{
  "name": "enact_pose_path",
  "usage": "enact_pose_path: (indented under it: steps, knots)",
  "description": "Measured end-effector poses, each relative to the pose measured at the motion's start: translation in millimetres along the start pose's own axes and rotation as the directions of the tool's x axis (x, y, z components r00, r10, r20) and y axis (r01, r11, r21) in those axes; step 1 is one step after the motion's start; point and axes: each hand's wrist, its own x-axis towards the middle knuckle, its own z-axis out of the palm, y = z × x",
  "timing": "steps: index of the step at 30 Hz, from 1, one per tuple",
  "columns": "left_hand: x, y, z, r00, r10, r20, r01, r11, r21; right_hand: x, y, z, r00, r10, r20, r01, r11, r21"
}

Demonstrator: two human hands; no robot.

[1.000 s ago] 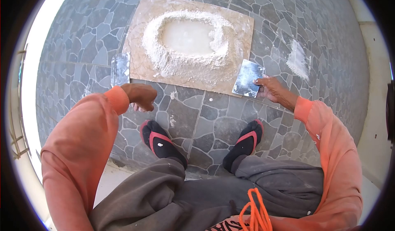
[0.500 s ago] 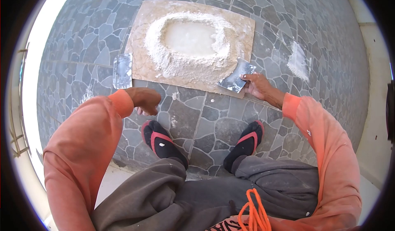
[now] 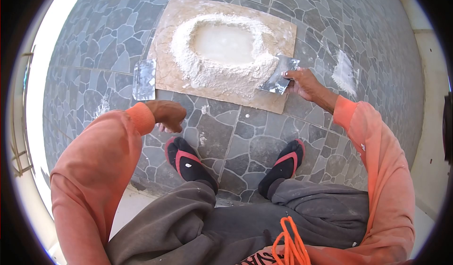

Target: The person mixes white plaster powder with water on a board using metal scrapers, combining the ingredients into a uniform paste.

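Head view, left hand [image 3: 169, 113] curled, grasp unclear, right hand [image 3: 307, 84] outstretched, gripping metal scraper [image 3: 277, 78]

Right grip [image 3: 306, 83] holds metal blade [image 3: 278, 78] — edge at white powder [image 3: 207, 74]; left grip [image 3: 167, 115] hangs — near second blade [image 3: 144, 81].

You have bright light, blown out in the white strip [image 3: 50, 29] along the left edge of the tiled floor [image 3: 257, 144]; your fisheye view bows its right edge and has black corners.
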Motion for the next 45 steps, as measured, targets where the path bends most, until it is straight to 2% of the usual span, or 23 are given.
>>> enact_pose_path:
  steps: [10, 22, 25, 29, 36, 41, 45]
  knots:
    - [-0.4, 1.9, -0.4, 1.0, -0.008, 0.012, 0.008, 1.0, 0.011, 10.2, -20.8, 8.6, 1.0, -0.013, -0.015, 0.009, 0.98, -0.198]
    - [-0.1, -0.9, 3.0, 1.0, 0.003, -0.002, -0.003, 1.0, 0.004, 15.3, -54.9, 26.0, 0.998, -0.07, -0.001, 0.067, 0.959, -0.274]
    - [0.5, -3.0, 1.3, 1.0, -0.011, -0.002, 0.011, 1.0, 0.004, -3.2, -70.0, 24.2, 0.998, -0.071, -0.004, 0.065, 0.94, -0.334]
    - [0.9, -0.8, 5.0, 1.0, -0.012, 0.003, 0.012, 1.0, 0.02, -52.8, -94.0, 17.2, 0.998, 0.006, -0.069, -0.034, 0.911, -0.412]
    - [5.6, 0.6, 2.5, 0.999, 0.043, -0.006, -0.042, 0.999, 0.032, -127.3, -95.6, 7.2, 0.994, -0.004, -0.114, -0.029, 0.957, -0.289]
    - [4.6, 0.1, 4.5, 0.995, 0.09, -0.047, -0.091, 0.996, -0.009, -80.2, 10.6, -35.4, 0.991, -0.009, -0.137, 0.014, 0.999, 0.036]
    - [-2.8, 3.2, 4.6, 0.999, 0.036, -0.014, -0.036, 0.999, 0.021, -57.6, 73.7, -45.8, 0.989, -0.002, -0.145, 0.022, 0.99, 0.138]
